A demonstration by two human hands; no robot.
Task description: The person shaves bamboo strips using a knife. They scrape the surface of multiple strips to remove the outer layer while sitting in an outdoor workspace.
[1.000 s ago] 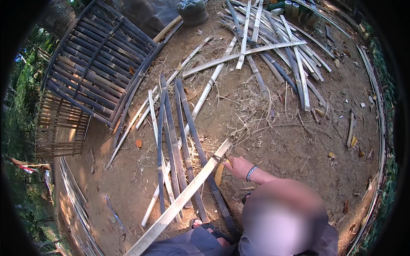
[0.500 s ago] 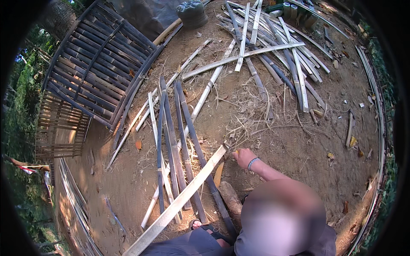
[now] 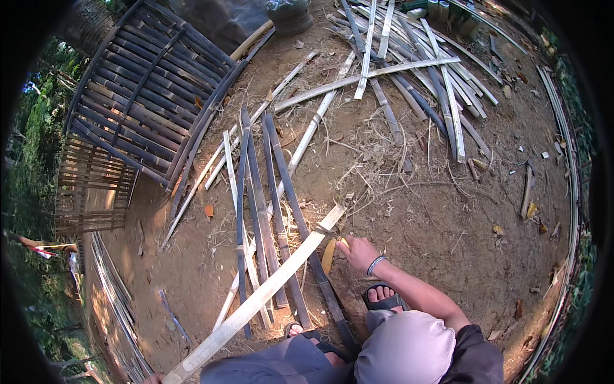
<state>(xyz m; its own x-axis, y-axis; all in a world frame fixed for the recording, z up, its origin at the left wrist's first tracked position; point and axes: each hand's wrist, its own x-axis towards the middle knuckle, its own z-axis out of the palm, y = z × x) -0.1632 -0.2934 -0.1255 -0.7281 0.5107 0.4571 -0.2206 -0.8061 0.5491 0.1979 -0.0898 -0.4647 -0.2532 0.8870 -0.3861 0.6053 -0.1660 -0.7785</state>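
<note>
A long pale split bamboo strip (image 3: 268,288) slants from the lower left edge up toward the middle. At its near end, a sliver of my left hand (image 3: 153,378) shows at the picture's rim, closed on the strip; most of that hand is cut off. My right hand (image 3: 359,255), a braided band at its wrist, is closed round the yellowish handle of a knife (image 3: 345,242). Its narrow dark blade appears to lie across the strip, a short way below the far end. Under the strip lie several dark bamboo slats (image 3: 281,243).
Beyond lies a heap of bamboo strips (image 3: 441,83) among curly shavings (image 3: 377,166). A dark slatted bamboo panel (image 3: 141,96) stands at the far left. My sandalled feet (image 3: 382,294) rest on bare earth. Long thin strips (image 3: 115,307) lie at the left.
My right hand and the knife have come nearer along the strip, away from its far end. The strip has shifted slightly, and a sliver of my left hand now shows at the rim.
</note>
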